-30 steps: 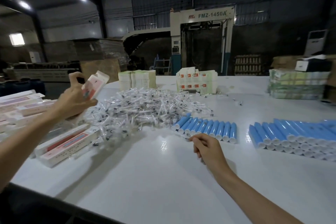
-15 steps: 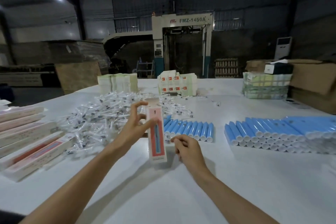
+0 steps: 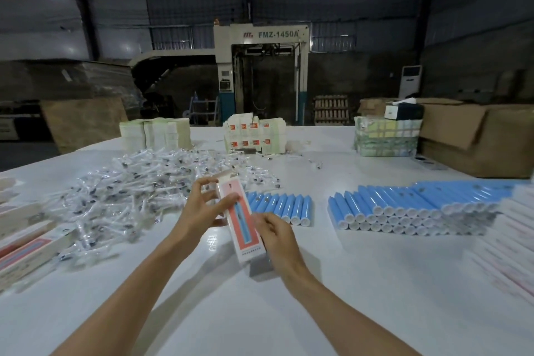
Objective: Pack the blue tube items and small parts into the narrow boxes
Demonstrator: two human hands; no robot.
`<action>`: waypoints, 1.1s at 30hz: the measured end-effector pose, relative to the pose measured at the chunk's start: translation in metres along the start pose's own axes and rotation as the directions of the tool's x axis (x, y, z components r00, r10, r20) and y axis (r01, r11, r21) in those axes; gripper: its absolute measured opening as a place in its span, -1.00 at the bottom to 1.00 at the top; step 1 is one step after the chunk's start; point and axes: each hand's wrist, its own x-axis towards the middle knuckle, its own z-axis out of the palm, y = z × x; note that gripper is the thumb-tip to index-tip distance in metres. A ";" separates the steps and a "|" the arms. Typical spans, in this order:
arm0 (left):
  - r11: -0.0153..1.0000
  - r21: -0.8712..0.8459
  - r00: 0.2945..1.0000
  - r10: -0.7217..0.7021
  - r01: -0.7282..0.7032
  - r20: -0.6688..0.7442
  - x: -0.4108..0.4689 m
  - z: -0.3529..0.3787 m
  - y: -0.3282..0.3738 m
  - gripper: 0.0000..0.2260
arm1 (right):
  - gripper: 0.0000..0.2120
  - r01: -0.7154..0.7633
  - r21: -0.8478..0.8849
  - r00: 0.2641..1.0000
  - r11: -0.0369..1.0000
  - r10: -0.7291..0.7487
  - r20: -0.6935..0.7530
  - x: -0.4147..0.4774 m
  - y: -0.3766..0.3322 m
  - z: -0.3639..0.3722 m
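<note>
Bare forearms (image 3: pixel 135 277), left hand (image 3: pixel 199 211), right hand (image 3: pixel 278 235).

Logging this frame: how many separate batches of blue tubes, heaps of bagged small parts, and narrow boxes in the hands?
Blue tube batches: 2, the short row and the large stack
Small-parts heap: 1
Narrow box, held by left hand and right hand: 1
Total: 4

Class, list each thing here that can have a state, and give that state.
narrow box, held up, top flap seemingly open
left hand, gripping the box's upper part
right hand, holding its lower end
short row of blue tubes, lying capped
big stack of blue tubes, layered
small parts, heaped loose
</note>
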 end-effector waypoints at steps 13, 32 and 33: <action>0.992 0.002 0.984 0.122 -0.123 -0.129 -0.016 -0.004 -0.004 -0.49 | -0.81 -0.206 -0.574 0.930 0.792 -0.025 -0.367 0.078 -0.014 -0.064; 0.990 -0.022 0.990 0.139 -0.139 0.001 -0.023 0.006 0.004 -0.64 | -0.91 -0.372 -0.808 0.928 0.456 0.169 -0.332 0.111 0.001 -0.100; 0.989 -0.020 0.989 0.145 -0.145 0.008 -0.024 0.006 0.005 -0.62 | -0.91 -0.379 -0.784 0.924 0.491 0.146 -0.355 0.110 -0.004 -0.103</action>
